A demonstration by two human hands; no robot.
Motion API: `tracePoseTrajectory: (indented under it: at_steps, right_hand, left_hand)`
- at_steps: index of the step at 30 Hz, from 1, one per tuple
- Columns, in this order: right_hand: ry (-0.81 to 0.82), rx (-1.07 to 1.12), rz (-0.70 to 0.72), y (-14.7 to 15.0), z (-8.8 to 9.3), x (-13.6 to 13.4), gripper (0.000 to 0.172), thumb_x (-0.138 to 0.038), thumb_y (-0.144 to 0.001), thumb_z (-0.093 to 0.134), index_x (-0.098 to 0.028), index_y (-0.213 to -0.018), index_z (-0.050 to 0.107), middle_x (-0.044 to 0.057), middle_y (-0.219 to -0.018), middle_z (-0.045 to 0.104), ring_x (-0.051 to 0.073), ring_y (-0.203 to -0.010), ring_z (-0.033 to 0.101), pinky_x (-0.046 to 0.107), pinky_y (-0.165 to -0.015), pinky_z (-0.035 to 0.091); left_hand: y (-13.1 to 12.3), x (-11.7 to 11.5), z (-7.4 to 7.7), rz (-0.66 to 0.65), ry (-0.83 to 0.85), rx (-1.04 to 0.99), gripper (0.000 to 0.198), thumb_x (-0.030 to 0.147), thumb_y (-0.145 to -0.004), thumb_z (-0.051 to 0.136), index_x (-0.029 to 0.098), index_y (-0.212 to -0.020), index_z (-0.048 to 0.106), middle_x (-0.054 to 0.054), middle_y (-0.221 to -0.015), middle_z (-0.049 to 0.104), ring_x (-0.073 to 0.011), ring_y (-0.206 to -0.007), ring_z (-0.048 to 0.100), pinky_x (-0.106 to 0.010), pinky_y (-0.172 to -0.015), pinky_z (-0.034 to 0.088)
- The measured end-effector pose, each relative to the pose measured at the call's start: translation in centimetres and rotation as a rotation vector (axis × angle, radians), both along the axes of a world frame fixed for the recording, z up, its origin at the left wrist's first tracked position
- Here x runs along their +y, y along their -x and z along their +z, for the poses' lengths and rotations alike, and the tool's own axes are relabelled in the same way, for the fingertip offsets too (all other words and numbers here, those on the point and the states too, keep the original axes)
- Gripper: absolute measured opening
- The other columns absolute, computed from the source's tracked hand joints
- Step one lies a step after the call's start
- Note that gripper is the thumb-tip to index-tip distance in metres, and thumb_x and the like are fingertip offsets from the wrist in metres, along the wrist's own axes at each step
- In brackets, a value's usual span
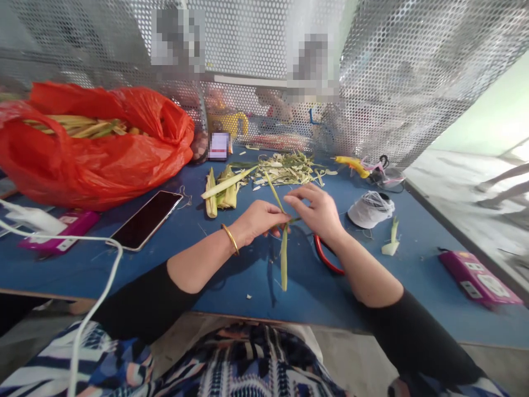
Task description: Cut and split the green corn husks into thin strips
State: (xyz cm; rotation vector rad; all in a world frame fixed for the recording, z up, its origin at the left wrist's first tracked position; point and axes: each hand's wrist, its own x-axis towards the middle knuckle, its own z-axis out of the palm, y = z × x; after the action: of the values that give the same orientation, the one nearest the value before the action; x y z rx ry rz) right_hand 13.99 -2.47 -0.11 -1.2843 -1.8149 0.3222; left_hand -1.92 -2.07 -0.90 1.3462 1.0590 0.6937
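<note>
Pale green leaf strips [284,259], folded across one another, are pinched between the thumb and fingers of my left hand [258,220]. One strip hangs down toward me and another points up and away. My right hand [316,209] curls in from the right, its fingertips against the strips where they cross; the exact grip is partly hidden. Under my right wrist lies a red curved handle [326,256], most of that tool covered. Beyond my left hand sit thick cut pieces of leaf stalk [223,193], beside a heap of leaf scraps [285,168].
A red plastic bag [124,165] of stalks fills the left. A phone [146,220], purple packs [479,278] and a white cable [111,275] lie around. At right are a thread spool [370,209] and yellow-handled tool [353,164]. A perforated metal screen [264,49] stands behind.
</note>
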Motion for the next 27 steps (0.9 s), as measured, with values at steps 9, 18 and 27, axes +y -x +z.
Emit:
tracePoseTrajectory:
  at_steps: [9, 18, 27]
  right_hand:
    - [0.076, 0.134, 0.004, 1.0, -1.8, 0.4, 0.022, -0.030, -0.081, 0.059, -0.021, -0.062, 0.059, 0.000, -0.063, 0.061, 0.015, -0.062, 0.054, 0.028, -0.062, 0.042]
    - [0.140, -0.011, -0.070, 1.3, -0.2, -1.1, 0.026, -0.044, -0.087, 0.054, -0.022, -0.076, 0.060, 0.002, -0.070, 0.067, 0.017, -0.064, 0.059, 0.029, -0.063, 0.044]
    - [0.517, 0.277, 0.100, 0.0, 0.5, 0.1, 0.031, -0.050, -0.074, 0.058, -0.021, -0.062, 0.055, -0.009, -0.044, 0.035, 0.008, -0.039, 0.029, 0.023, -0.040, 0.024]
  left_hand:
    - [-0.2, -0.6, 0.1, -0.094, -0.074, 0.073, 0.026, 0.017, -0.079, 0.068, 0.015, -0.053, 0.069, 0.000, -0.049, 0.062, -0.0060, -0.041, 0.048, -0.018, -0.040, 0.031]
    - [0.9, 1.6, 0.1, 0.374, 0.051, -0.182, 0.017, 0.024, -0.076, 0.072, 0.014, -0.063, 0.070, -0.008, -0.075, 0.075, -0.0066, -0.044, 0.054, -0.019, -0.038, 0.028]
    - [2.5, 3.8, 0.5, 0.743, -0.005, -0.340, 0.009, 0.017, -0.074, 0.072, 0.013, -0.066, 0.070, -0.005, -0.071, 0.073, -0.0069, -0.046, 0.056, -0.018, -0.040, 0.031]
